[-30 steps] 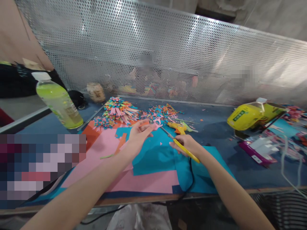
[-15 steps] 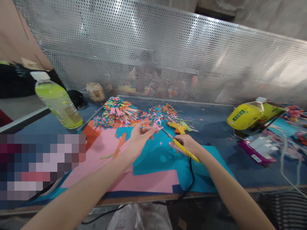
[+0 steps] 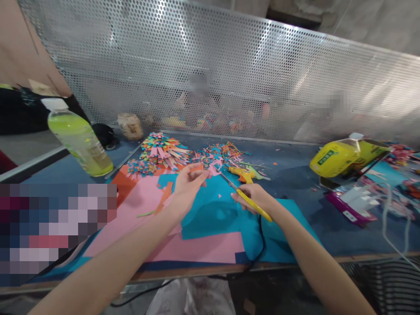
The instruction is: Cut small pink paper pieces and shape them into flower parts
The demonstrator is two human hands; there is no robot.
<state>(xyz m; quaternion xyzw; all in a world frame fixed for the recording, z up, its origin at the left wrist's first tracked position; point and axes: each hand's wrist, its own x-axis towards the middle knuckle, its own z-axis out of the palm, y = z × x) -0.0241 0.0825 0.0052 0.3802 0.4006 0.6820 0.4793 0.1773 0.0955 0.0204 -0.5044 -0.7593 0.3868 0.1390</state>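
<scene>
My left hand [image 3: 187, 186] pinches a small pink paper piece [image 3: 215, 169] above the sheets, fingers closed on it. My right hand [image 3: 257, 197] grips yellow-handled scissors [image 3: 244, 197], whose blades point up-left and meet the pink piece. Both hands hover over overlapping teal paper [image 3: 213, 210] and pink paper [image 3: 138, 205] sheets on the blue table [image 3: 295, 170]. A yellow glue gun [image 3: 243, 173] lies just beyond the scissors' tip.
A heap of multicoloured paper cuttings [image 3: 164, 153] lies behind my hands. A green drink bottle [image 3: 78, 138] stands at left. A yellow bottle [image 3: 341, 158] lies on its side at right among packets and scraps. A perforated metal screen [image 3: 229, 74] closes the table's far side. A black cord [image 3: 259, 245] runs off the front edge.
My left hand has drawn its fingers in and turned the pink piece slightly. The scissors and right hand stay almost where they were.
</scene>
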